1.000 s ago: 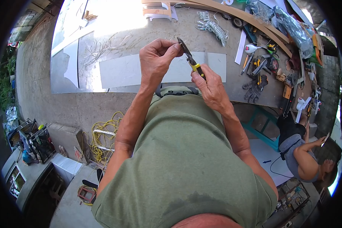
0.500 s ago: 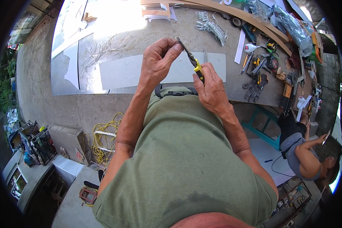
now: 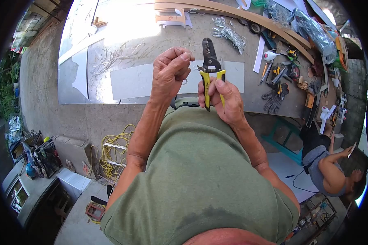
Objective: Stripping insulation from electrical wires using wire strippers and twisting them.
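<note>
My right hand [image 3: 230, 100] is wrapped round the yellow-and-black handles of a wire stripper [image 3: 211, 61]. Its dark notched jaws point away from me, flat face up. Left of the tool, my left hand [image 3: 171, 72] is closed in a pinch on a thin wire [image 3: 185, 82]. A short loop of that wire shows below the fingers, and a fine end sticks out near the thumb tip. The wire and the jaws are apart. Beneath both hands lies a pale flat strip [image 3: 139, 79] on the work table.
Loose thin wires [image 3: 110, 57] lie left on the table; a white cable bundle [image 3: 231, 37] is beyond the tool. Hand tools and a dark glove [image 3: 270, 99] crowd the right side. A person [image 3: 325, 163] sits at right by a teal stool [image 3: 284, 139]. Yellow cord [image 3: 110, 149] lies lower left.
The wire stripper has come away from my left fingertips and turned so its flat face shows, handles spread. My right hand has lowered slightly; my left hand has curled closer round the wire.
</note>
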Demonstrator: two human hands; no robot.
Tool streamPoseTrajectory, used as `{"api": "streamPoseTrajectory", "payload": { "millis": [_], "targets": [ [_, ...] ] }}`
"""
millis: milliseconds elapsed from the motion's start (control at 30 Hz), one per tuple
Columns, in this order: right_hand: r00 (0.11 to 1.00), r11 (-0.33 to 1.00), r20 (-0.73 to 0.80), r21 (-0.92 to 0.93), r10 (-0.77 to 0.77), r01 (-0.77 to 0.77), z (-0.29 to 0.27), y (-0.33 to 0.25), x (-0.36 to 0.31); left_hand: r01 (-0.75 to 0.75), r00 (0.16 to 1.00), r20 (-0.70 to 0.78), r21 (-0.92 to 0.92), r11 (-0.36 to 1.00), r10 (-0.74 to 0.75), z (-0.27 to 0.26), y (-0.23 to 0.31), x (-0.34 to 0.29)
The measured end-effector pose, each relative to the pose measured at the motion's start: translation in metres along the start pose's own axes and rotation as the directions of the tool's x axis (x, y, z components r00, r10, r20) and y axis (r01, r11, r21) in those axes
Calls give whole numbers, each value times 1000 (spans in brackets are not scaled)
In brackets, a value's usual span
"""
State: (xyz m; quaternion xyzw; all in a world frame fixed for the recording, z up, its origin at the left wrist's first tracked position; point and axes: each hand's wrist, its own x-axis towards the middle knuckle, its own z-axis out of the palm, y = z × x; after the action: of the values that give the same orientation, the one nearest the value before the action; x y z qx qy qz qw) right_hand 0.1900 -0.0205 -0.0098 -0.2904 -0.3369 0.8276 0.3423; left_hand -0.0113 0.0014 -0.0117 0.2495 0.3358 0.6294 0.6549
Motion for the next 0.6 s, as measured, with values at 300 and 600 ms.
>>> {"api": "streamPoseTrajectory", "payload": {
  "millis": [300,600],
  "targets": [
    [966,926,-131,-338,-224,168,-19,-27,19,183,980,24,264,947,-197,-12,12,-12],
    [927,583,19,-772,-375,252,0,-26,44,101,925,175,742,663,-337,-4,16,-14]
  ]
}}
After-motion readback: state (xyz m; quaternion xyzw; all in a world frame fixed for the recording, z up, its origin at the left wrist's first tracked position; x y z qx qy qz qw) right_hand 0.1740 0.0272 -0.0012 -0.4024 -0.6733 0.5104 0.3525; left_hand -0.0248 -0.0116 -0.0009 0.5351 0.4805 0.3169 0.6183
